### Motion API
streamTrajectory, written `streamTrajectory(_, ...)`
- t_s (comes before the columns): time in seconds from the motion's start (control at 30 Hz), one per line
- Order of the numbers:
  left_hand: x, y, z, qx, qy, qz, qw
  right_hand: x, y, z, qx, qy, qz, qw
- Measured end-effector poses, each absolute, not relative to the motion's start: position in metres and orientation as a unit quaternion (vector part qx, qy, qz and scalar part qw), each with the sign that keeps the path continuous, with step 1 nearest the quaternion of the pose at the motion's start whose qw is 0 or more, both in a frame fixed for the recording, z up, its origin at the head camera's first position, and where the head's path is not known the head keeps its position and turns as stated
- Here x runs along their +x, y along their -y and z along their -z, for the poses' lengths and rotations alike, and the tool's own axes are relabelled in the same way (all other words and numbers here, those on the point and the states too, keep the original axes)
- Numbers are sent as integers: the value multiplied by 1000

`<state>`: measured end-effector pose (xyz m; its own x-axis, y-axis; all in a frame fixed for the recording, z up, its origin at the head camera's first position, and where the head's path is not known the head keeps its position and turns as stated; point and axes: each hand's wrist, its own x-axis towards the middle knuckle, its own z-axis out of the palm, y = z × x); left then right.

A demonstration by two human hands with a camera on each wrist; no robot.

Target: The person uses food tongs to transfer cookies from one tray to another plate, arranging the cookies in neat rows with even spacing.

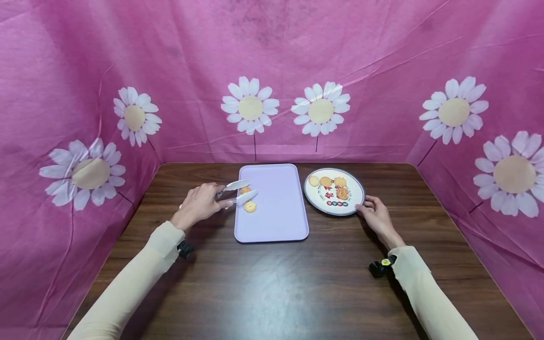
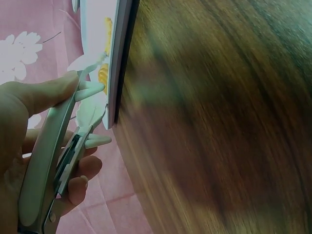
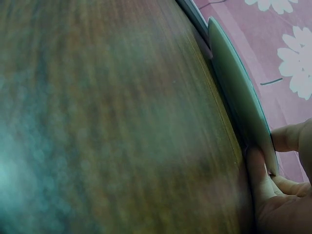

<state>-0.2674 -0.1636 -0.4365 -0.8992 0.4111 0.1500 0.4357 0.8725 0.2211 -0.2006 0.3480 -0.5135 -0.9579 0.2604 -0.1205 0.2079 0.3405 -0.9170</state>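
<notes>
Lilac tray [image 1: 276,222] lies flat on the tabletop [image 1: 263,283]; two cookies in it, both by its left edge. Nearer cookie [image 1: 250,206] pale, crimped rim, lying loose. Farther cookie [image 1: 245,190] browner, between the tips of the tongs [image 1: 232,186], which reach in over the tray's left edge. Tong arms spread apart; whether either tip touches that cookie, cannot tell.

Left hand [image 1: 199,202] just off the tray's left side, gripping the tongs, thumb on one arm, fingers round the other.

White plate [image 1: 312,196], dark rim line, printed red characters, just right of the tray's far half. Holds four cookies: three in a row, starting on the side nearest the tray with a pale round one [image 1: 313,181], then an oval-looking one [image 1: 326,182], then a ridged one [image 1: 340,182]; a browner swirled one [image 1: 342,193] close by the third. Right hand [image 1: 376,217] pinches the plate's rim on the side away from the tray.

Pink flowered cloth [image 1: 280,61] hangs beyond the tray.
</notes>
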Motion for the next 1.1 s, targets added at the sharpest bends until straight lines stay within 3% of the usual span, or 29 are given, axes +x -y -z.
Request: streamTrajectory(1.1, -263, 153, 440, -234, 962, 128, 55, -202, -350, 516, -141, 822, -551, 19)
